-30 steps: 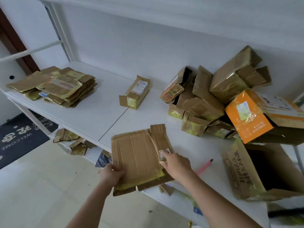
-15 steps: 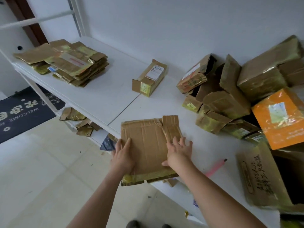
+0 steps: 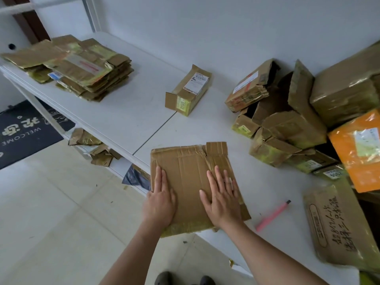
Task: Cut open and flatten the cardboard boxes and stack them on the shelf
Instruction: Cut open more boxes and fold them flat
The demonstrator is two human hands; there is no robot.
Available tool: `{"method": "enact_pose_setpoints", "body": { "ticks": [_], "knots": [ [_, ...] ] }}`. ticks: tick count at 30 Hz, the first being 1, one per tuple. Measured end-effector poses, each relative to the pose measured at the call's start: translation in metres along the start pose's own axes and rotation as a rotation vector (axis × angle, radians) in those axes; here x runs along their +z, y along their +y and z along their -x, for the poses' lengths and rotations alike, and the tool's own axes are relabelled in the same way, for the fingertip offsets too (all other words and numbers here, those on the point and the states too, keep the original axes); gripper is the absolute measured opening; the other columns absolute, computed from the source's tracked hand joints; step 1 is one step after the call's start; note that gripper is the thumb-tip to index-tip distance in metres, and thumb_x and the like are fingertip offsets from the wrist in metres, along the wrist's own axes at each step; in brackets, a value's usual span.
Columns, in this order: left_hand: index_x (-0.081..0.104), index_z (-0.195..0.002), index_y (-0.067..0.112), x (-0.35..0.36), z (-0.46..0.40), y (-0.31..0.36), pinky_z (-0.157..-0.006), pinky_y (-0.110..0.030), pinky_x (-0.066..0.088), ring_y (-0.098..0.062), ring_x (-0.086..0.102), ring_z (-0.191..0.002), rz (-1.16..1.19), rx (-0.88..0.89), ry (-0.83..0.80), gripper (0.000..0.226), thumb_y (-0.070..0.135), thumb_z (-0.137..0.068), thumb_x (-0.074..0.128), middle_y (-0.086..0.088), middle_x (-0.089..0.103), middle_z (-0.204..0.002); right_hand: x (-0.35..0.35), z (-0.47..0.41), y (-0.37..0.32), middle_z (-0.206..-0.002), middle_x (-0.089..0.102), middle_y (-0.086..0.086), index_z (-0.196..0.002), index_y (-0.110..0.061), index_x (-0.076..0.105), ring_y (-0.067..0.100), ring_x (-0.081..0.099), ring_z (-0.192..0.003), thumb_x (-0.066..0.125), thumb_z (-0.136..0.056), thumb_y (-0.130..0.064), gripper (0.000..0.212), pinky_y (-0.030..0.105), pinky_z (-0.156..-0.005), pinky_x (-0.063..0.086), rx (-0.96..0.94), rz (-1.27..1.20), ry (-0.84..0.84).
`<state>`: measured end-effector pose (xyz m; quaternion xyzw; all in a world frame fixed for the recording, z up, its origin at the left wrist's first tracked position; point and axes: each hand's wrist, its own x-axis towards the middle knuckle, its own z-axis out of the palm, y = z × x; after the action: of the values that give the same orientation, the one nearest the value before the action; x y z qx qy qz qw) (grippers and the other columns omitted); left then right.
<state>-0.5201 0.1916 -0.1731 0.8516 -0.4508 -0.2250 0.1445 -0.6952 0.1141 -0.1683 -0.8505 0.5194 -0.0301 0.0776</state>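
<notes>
Cardboard [image 3: 191,182], one cut-open box, now lies flat at the front edge of the shelf [image 3: 127,118], its near edge hanging a little past the lip. A second ago the left hand [image 3: 159,200] gripped its left edge from below and the right hand [image 3: 223,199] pinched at a label near the torn flap; half a second ago both palms were coming down on it. Both hands now lie on top with fingers straight and together, pressing, nothing gripped. Reading: cutting is done for this piece, the flattening step is nearly finished, and the move to the pile comes next. Surface is brown and creased lengthwise, old tape lines across the top, one short flap sticking up at the far right corner, glossy yellowish tape along the near edge. Pink knife [image 3: 272,215] lies on the shelf just right of the right wrist, untouched. Stack of flattened boxes [image 3: 82,64] sits well apart at the far left of the shelf. Small labelled box [image 3: 188,90] stands alone in the middle, uncut. Heap of boxes [image 3: 287,120] crowds the right, with an orange box [image 3: 357,149] and a large open carton [image 3: 339,227] nearest. Scraps [image 3: 96,149] on the lower shelf; doormat [image 3: 26,130] on the floor.
</notes>
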Motion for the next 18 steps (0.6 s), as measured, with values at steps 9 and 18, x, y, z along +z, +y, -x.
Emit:
{"method": "enact_pose_setpoints", "body": {
  "ticks": [9, 18],
  "knots": [
    [0.021, -0.156, 0.029, 0.008, 0.001, -0.011, -0.063, -0.030, 0.054, -0.016, 0.069, -0.092, 0.159, 0.071, 0.157, 0.060, 0.043, -0.100, 0.039, 0.023, -0.001, -0.161, 0.002, 0.000, 0.003, -0.164, 0.018, -0.005, -0.151, -0.031, 0.038, 0.020, 0.013, -0.152, 0.030, -0.093, -0.057, 0.064, 0.047, -0.121, 0.018, 0.017, -0.085, 0.037],
    [-0.002, -0.157, 0.030, 0.002, 0.002, 0.000, -0.101, -0.037, 0.046, -0.022, 0.042, -0.132, 0.213, 0.046, 0.100, 0.064, 0.040, -0.103, 0.032, 0.014, -0.012, -0.163, 0.001, -0.001, -0.001, -0.164, 0.018, 0.000, -0.151, -0.028, 0.037, 0.026, 0.015, -0.152, 0.019, -0.096, -0.055, 0.065, 0.049, -0.121, 0.017, 0.032, -0.014, -0.009]
  ]
}}
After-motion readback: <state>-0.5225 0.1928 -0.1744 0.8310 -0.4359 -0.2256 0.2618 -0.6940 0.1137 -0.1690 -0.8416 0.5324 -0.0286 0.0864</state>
